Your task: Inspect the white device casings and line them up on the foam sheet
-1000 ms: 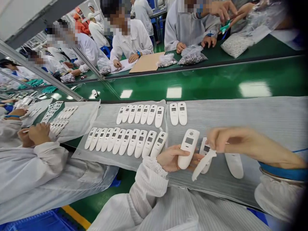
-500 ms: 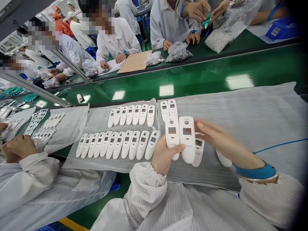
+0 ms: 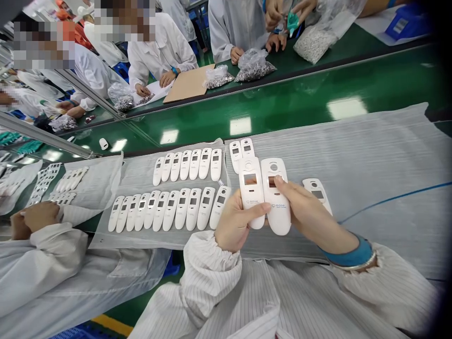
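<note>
My left hand (image 3: 229, 225) is closed on a white plastic housing (image 3: 251, 200) with a square window, a round recess on top and blue print low down. Its thumb reaches across to the edge of a second white plastic housing (image 3: 279, 219), held upright beside the first. Around the right side of that second one, my right hand (image 3: 302, 202) is closed, its thumb lying over the window. Two similar housings (image 3: 236, 157) lie behind on the mat. Another loose housing (image 3: 315, 190) rests right of my right hand, partly covered by the forearm.
Two rows of white housings (image 3: 181, 207) lie on the grey foam mat (image 3: 381, 160) to the left. A blue cord (image 3: 391, 198) runs to my right wrist. A co-worker's hands (image 3: 37, 219) are at far left. Across the green bench (image 3: 296, 101), people handle bags of small parts (image 3: 256, 66).
My right hand has come in from the right and taken hold of the right housing, which my left hand gripped together with the other. The view has shifted slightly.
</note>
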`<state>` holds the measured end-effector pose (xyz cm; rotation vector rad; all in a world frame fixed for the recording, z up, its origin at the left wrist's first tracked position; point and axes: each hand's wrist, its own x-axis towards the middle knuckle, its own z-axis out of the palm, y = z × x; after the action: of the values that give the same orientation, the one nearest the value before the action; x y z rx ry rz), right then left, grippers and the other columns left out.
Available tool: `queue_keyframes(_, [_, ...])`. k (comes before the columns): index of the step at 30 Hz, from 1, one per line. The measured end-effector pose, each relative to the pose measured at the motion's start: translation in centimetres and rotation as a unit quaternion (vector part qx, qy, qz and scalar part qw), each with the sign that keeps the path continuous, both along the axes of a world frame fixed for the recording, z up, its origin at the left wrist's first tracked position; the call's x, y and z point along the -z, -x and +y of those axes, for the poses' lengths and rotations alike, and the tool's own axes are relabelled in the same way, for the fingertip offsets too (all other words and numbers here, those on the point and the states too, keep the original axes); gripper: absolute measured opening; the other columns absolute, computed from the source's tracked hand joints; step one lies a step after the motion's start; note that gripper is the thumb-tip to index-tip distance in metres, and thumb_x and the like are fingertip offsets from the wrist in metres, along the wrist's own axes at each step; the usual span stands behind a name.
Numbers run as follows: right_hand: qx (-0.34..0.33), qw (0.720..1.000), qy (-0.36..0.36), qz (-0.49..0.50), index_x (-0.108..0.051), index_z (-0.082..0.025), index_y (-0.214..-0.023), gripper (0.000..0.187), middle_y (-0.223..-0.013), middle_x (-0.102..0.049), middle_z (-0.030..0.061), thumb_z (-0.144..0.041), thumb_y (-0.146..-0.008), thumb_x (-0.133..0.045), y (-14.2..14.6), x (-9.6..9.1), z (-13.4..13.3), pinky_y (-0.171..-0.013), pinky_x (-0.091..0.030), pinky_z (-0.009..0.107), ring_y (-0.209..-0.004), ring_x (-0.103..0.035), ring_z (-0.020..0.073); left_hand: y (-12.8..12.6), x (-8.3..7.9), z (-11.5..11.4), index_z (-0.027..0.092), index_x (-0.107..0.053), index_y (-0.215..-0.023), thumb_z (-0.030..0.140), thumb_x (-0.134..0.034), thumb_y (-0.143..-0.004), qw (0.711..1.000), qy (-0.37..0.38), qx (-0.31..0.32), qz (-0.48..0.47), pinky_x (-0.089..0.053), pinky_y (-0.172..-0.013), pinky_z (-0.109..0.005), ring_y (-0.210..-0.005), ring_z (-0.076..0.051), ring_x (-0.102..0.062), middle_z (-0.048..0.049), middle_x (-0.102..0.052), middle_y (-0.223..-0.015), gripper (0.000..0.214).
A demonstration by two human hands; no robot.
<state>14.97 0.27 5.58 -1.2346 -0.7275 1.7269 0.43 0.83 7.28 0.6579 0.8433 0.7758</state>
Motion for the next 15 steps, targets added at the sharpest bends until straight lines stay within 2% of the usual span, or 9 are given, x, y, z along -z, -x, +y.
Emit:
queue_keyframes(2, [0.022, 0.997, -0.055, -0.055, -0.058, -0.021, -0.117, 0.052, -0.098, -0.067, 0.0057, -0.061, -0.084, -0.054, 0.7, 0.2, -0.2, -0.065, -0.053, 0.031, -0.088, -0.063, 0.0236, -0.2, 0.0, 0.1, 0.016, -0.060, -0.097, 0.020, -0.076, -0.068, 0.999, -0.018, -0.028, 0.013, -0.051, -0.057, -0.023, -0.070, -0.014, -0.062, -0.0015, -0.067, -0.079, 0.033])
queue_keyframes(4, [0.016, 0.986, -0.135, -0.094, -0.054, -0.022, -0.121, 0.048, -0.112, -0.062, 0.0051, -0.054, -0.084, -0.059, 1.6, 0.5, -0.7, -0.080, -0.052, 0.033, -0.103, -0.058, 0.0237, -0.2, 0.0, 0.4, 0.014, -0.061, -0.091, 0.021, -0.078, -0.066, 0.997, -0.031, -0.065, 0.019, -0.049, -0.059, -0.022, -0.065, -0.012, -0.060, -0.0004, -0.066, -0.074, 0.031])
queue_keyframes(7, [-0.066, 0.974, -0.203, -0.079, -0.048, -0.025, -0.127, 0.047, -0.128, -0.053, 0.0043, -0.037, -0.084, -0.064, 2.7, 1.2, -1.8, -0.098, -0.044, 0.038, -0.118, -0.049, 0.0230, 0.2, -0.4, 0.9, 0.014, -0.060, -0.091, 0.022, -0.079, -0.064, 0.995, -0.029, -0.093, 0.031, -0.049, -0.060, -0.023, -0.066, -0.013, -0.062, -0.0017, -0.068, -0.077, 0.034])
queue_keyframes(9, [-0.125, 0.970, -0.199, -0.059, -0.049, -0.024, -0.125, 0.048, -0.129, -0.052, 0.0056, -0.033, -0.082, -0.067, 2.7, 1.6, -2.4, -0.099, -0.043, 0.041, -0.117, -0.050, 0.0237, 0.5, -0.8, 1.2, 0.015, -0.059, -0.095, 0.022, -0.079, -0.064, 0.995, -0.027, -0.090, 0.039, -0.049, -0.058, -0.024, -0.067, -0.014, -0.063, -0.0024, -0.069, -0.081, 0.037])
queue_keyframes(11, [-0.155, 0.970, -0.185, -0.036, -0.048, -0.024, -0.127, 0.057, -0.131, -0.051, 0.0070, -0.034, -0.077, -0.073, 2.0, 1.6, -2.6, -0.099, -0.043, 0.043, -0.118, -0.049, 0.0250, 0.8, -1.0, 1.3, 0.015, -0.058, -0.097, 0.022, -0.078, -0.065, 0.995, -0.038, -0.086, 0.042, -0.051, -0.060, -0.026, -0.072, -0.017, -0.064, -0.0035, -0.069, -0.085, 0.038])
queue_keyframes(13, [-0.145, 0.974, -0.172, 0.003, -0.043, -0.025, -0.132, 0.070, -0.135, -0.047, 0.0075, -0.038, -0.073, -0.076, 0.9, 1.3, -2.2, -0.099, -0.043, 0.042, -0.122, -0.046, 0.0258, 0.9, -0.9, 1.3, 0.016, -0.058, -0.099, 0.022, -0.077, -0.067, 0.994, -0.054, -0.081, 0.041, -0.053, -0.064, -0.028, -0.078, -0.019, -0.065, -0.0046, -0.069, -0.089, 0.037])
queue_keyframes(15, [-0.111, 0.981, -0.153, 0.046, -0.041, -0.026, -0.135, 0.069, -0.136, -0.047, 0.0077, -0.043, -0.076, -0.073, -0.2, 0.9, -1.5, -0.096, -0.046, 0.039, -0.122, -0.047, 0.0258, 0.8, -0.8, 1.1, 0.016, -0.058, -0.101, 0.023, -0.075, -0.070, 0.996, -0.061, -0.052, 0.036, -0.053, -0.065, -0.029, -0.079, -0.020, -0.065, -0.0051, -0.069, -0.089, 0.036])
